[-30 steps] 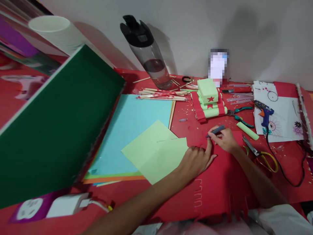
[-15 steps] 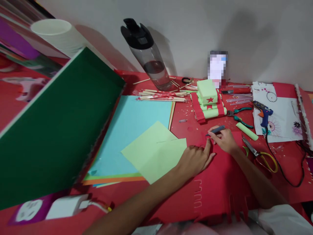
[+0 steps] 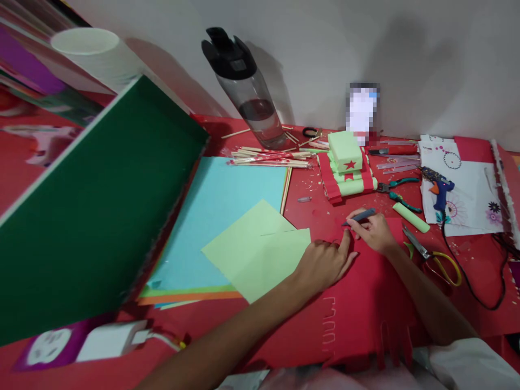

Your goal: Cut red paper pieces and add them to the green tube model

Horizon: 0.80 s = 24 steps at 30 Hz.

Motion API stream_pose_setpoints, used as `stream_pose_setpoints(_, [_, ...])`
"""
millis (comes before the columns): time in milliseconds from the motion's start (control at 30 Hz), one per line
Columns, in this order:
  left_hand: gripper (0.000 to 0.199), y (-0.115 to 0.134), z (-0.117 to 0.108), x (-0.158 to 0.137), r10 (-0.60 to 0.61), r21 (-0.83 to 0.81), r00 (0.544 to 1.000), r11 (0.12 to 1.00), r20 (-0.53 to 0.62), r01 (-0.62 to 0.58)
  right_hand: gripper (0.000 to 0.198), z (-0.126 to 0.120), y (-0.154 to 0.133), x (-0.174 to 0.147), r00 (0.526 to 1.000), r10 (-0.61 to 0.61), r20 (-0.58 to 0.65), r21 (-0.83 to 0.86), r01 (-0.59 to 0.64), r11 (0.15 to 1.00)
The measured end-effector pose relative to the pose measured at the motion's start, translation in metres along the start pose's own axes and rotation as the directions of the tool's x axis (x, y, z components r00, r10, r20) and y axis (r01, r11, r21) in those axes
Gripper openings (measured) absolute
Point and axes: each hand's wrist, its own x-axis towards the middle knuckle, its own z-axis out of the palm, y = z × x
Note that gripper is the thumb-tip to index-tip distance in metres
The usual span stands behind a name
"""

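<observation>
My right hand (image 3: 376,234) is closed around a dark grey-blue pen (image 3: 363,215), its tip down at the top edge of a sheet of red paper (image 3: 357,309). Beside the tip, the outstretched index finger of my left hand (image 3: 325,261) presses on the paper, thumb spread apart and the other fingers curled; it grips nothing. A small detail under that fingertip is too hidden to make out. Drawn loops run along the paper's left side, and finger-like strips are cut at its lower edge. Light green paper (image 3: 247,246) lies left of my left hand, over blue sheets (image 3: 239,189).
A green board (image 3: 101,211) stands tilted at left. Behind are a water bottle (image 3: 254,103), wooden sticks (image 3: 272,157), a phone (image 3: 361,111) and a green paper model (image 3: 345,162). Pliers (image 3: 400,187), scissors (image 3: 430,260) and a corded glue gun (image 3: 441,187) lie at right.
Both hands and the pen hold almost the same place on the red paper. The whole view has shifted very slightly.
</observation>
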Motion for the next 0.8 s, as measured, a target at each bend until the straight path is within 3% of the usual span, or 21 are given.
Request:
stream_pose_setpoints(233, [0.06,-0.001,0.0051,-0.0009,-0.022,-0.044,0.999,0.999,-0.025,0.021,0.037,0.0003,0.0006,0.0,0.998,0.019,-0.059,-0.016,-0.02,1.0])
stream_pose_setpoints(433, [0.06,-0.0005,0.0019,-0.0002,-0.01,0.011,1.0,1.0,0.018,0.009,0.034,0.0004,-0.0004,-0.0001,0.999,0.009,-0.031,-0.001,-0.009,1.0])
stream_pose_setpoints(800, [0.059,-0.0013,0.0005,-0.0006,-0.024,-0.035,1.0,0.999,-0.003,0.024,0.034,0.0006,-0.0003,0.0,0.998,0.017,-0.061,-0.026,-0.019,0.999])
